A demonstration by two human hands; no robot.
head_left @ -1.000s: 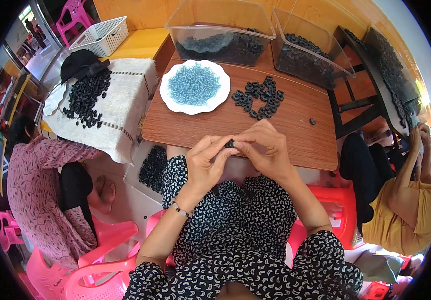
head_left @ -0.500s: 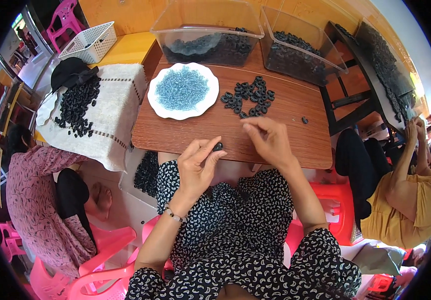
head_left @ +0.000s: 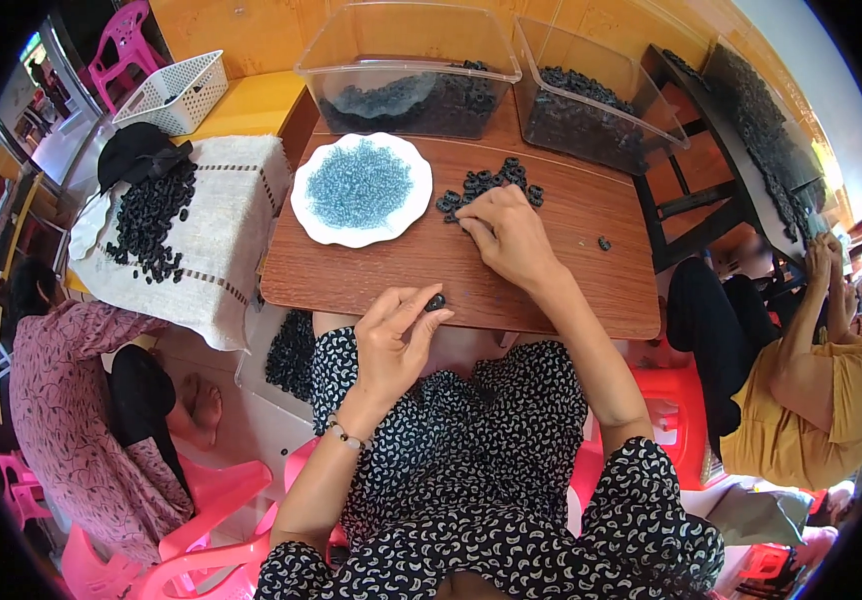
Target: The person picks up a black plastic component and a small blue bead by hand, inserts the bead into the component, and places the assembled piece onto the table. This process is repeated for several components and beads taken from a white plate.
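Observation:
My left hand (head_left: 391,335) is closed at the table's near edge, thumb and fingertips pinching a small round black part (head_left: 436,302). My right hand (head_left: 513,238) reaches over the table to a loose pile of black ring-like parts (head_left: 481,184), covering some of them. Its thumb and finger are drawn together at the pile's near side; whatever lies between them is too small to tell. Left of the pile, a white scalloped plate (head_left: 418,212) holds many small clear-blue beads (head_left: 359,184). One black part (head_left: 604,243) lies by itself to the right.
Two clear plastic bins (head_left: 406,72) of black parts stand at the table's (head_left: 351,280) back. A cloth-covered table (head_left: 226,215) at left bears more black pieces (head_left: 151,215) and a black cap (head_left: 136,155). People sit at both sides, one in a yellow top (head_left: 801,410).
My right hand has moved forward and left, from above the table onto the near side of the black pile. My left hand stays in place, still pinching its black part.

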